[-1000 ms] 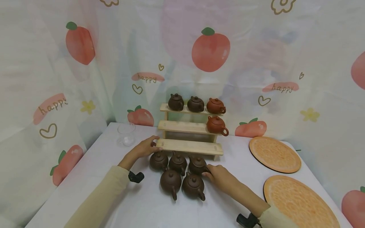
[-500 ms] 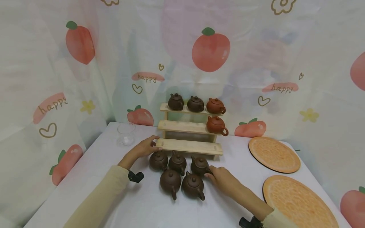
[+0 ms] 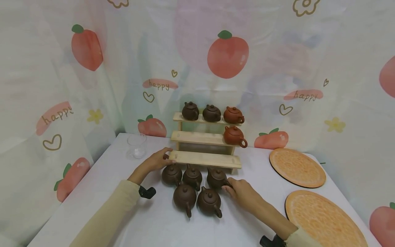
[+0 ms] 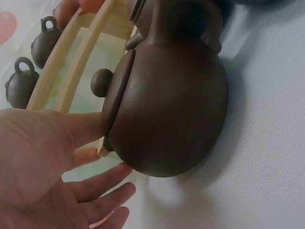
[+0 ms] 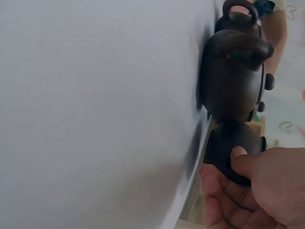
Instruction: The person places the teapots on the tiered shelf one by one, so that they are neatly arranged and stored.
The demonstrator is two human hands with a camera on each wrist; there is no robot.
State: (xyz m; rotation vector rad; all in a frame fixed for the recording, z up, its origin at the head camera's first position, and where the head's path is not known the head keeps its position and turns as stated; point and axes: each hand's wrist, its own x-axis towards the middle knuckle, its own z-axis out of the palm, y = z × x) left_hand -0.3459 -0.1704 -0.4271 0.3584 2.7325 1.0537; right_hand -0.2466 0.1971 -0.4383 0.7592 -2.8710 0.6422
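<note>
My left hand [image 3: 157, 160] holds the left end of the lowest board of a three-step wooden rack [image 3: 203, 158], thumb in front. Close beside that thumb is a round dark brown teapot [image 4: 176, 109]; whether they touch I cannot tell. With my right hand [image 3: 243, 193] I pinch the handle of another dark brown teapot [image 3: 217, 177], at the right end of the row before the rack. The right wrist view shows the thumb lying over the handle of this teapot [image 5: 238, 138]. More dark teapots stand close by: one between [image 3: 192, 176] and two in front [image 3: 184, 197] [image 3: 209, 202].
The rack's top step bears two dark teapots [image 3: 190, 111] and a red-brown teapot [image 3: 233, 115]; its middle step has another red-brown teapot [image 3: 233, 136] at the right. A clear glass [image 3: 136, 145] stands back left. Two round orange-brown mats [image 3: 297, 168] [image 3: 324, 218] lie right.
My right hand has shifted a little to the right, drawing its teapot the same way, away from the middle teapot. The left hand stays at the rack's end.
</note>
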